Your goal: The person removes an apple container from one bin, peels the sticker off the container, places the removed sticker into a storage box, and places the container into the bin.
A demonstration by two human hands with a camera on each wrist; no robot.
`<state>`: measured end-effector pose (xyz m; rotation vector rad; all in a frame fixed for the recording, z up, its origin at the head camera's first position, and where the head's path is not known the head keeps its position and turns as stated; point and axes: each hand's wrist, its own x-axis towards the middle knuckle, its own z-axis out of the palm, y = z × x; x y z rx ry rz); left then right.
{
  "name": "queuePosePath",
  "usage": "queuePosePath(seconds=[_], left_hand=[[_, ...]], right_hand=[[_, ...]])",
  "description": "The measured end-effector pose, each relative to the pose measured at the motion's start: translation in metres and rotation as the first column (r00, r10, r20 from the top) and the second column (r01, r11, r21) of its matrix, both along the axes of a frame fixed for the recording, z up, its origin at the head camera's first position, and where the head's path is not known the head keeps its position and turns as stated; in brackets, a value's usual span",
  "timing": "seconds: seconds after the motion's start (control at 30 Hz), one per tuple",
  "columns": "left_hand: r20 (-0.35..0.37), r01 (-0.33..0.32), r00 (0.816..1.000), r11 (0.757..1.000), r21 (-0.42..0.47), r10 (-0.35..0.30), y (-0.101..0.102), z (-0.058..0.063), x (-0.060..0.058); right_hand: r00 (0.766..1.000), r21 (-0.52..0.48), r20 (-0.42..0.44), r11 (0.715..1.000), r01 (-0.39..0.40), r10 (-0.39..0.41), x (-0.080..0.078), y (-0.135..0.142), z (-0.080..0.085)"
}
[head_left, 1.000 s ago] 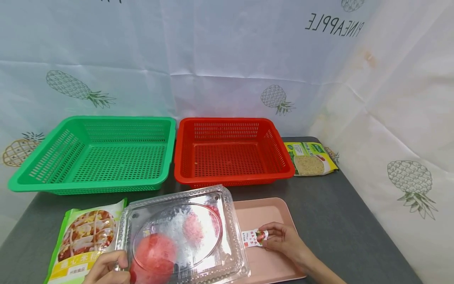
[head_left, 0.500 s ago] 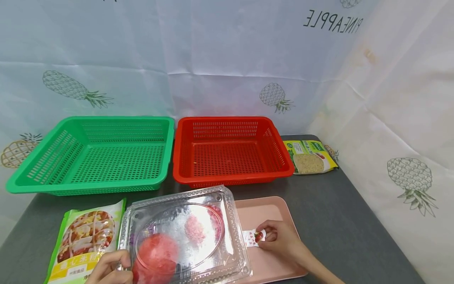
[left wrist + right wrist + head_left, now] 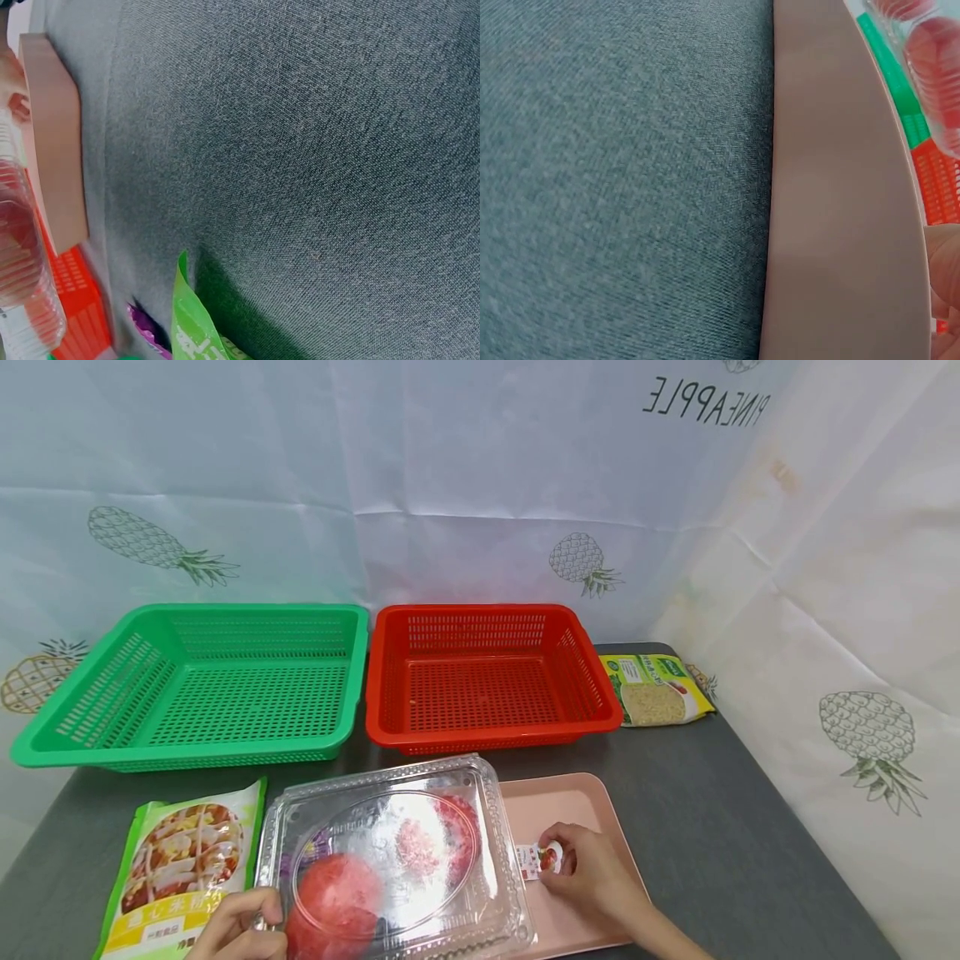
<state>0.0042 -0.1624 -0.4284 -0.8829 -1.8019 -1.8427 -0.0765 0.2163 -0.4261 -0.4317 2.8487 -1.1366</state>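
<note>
My left hand grips the near left edge of a clear plastic clamshell box. Inside the box lie red round fruits, blurred by glare on the lid. The box is tilted and overlaps the left part of a pink tray. Over the tray, my right hand pinches a small white packet printed with red fruit. Its left end meets the box's right edge in the head view. The right wrist view shows part of the right hand behind the tray's wall.
A green basket and a red basket stand side by side at the back. A green-and-white food bag lies at left, a yellow-green bag at back right. A purple wrapper shows in the left wrist view.
The clamshell box and my left hand have shifted slightly right. My right hand has moved a little left with the small packet, turning it slightly.
</note>
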Motion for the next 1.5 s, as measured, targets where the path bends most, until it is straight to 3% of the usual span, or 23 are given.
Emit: queuePosePath(seconds=[0.13,0.5,0.9,1.07,1.2,1.3,1.4,1.5], left_hand=[[-0.018,-0.028,0.999,1.0,-0.013,0.028,0.001,0.001,-0.001],[-0.054,-0.104,0.993,0.993,-0.063,0.101,0.006,0.004,-0.001],[-0.064,-0.079,0.995,0.994,-0.074,0.074,0.008,0.007,-0.001],[-0.053,-0.074,0.996,0.996,-0.056,0.071,0.01,0.006,0.0],[-0.028,-0.071,0.997,0.996,-0.047,0.07,0.011,0.005,0.002],[-0.021,-0.04,0.999,0.999,-0.032,0.039,0.011,0.005,0.002],[-0.032,-0.007,0.999,1.0,-0.024,0.006,0.011,0.005,0.001],[-0.069,0.025,0.997,1.0,-0.016,-0.026,0.011,0.007,-0.002]], right_hand=[[0.998,0.021,-0.062,1.0,0.017,-0.016,0.001,0.0,-0.003],[0.999,-0.13,0.008,0.99,0.045,-0.044,0.0,0.008,-0.009],[0.994,-0.219,0.08,0.971,0.097,-0.081,0.001,0.015,-0.009],[0.986,-0.194,0.132,0.972,0.13,-0.106,0.0,0.019,-0.007],[0.982,-0.153,0.127,0.975,0.158,-0.139,0.002,0.021,-0.008],[0.983,-0.187,0.127,0.971,0.152,-0.13,0.003,0.022,-0.008],[0.978,-0.307,0.187,0.94,0.146,-0.091,0.006,0.024,-0.007],[0.956,-0.471,0.294,0.868,0.157,-0.013,0.009,0.025,-0.005]])
